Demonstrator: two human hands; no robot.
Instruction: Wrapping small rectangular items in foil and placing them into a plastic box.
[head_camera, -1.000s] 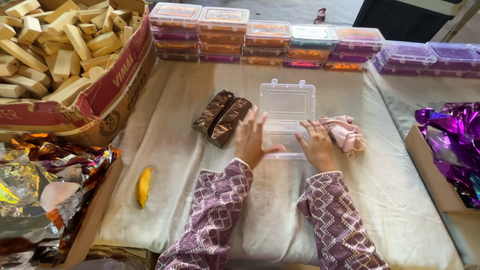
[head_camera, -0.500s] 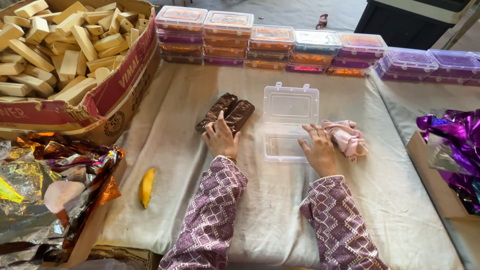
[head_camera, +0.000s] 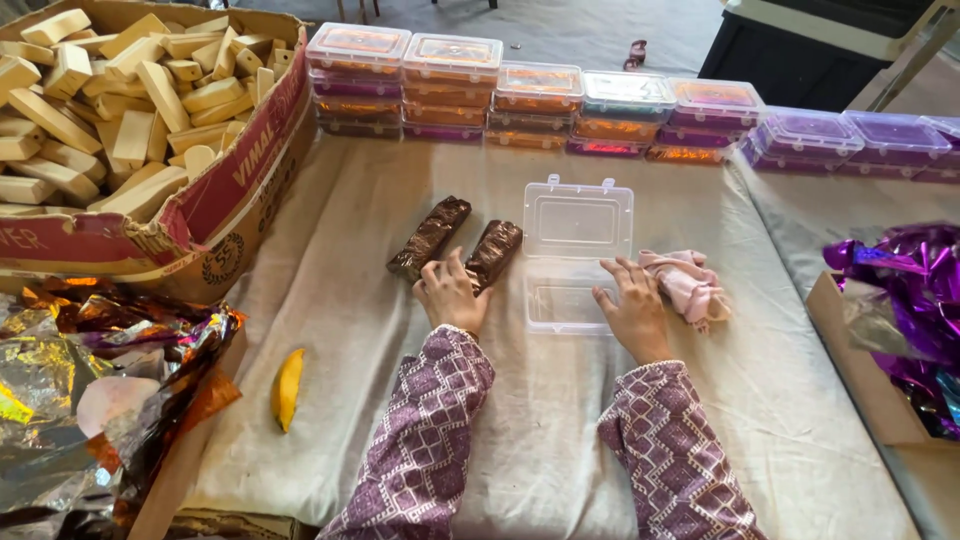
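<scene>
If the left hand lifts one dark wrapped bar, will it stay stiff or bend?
The dark wrapped bar probably stays stiff: it lies straight like a block. Its crinkled shiny wrapper may be slightly slippery. Being long and flat-sided, it seems unlikely to roll beside the left hand.

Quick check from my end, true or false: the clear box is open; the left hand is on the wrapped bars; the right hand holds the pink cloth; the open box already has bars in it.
1. The clear box is open. True.
2. The left hand is on the brown bars. True.
3. The right hand holds the pink cloth. False: it rests on the box's edge, beside the cloth.
4. The box holds bars. False: it is empty.
</scene>
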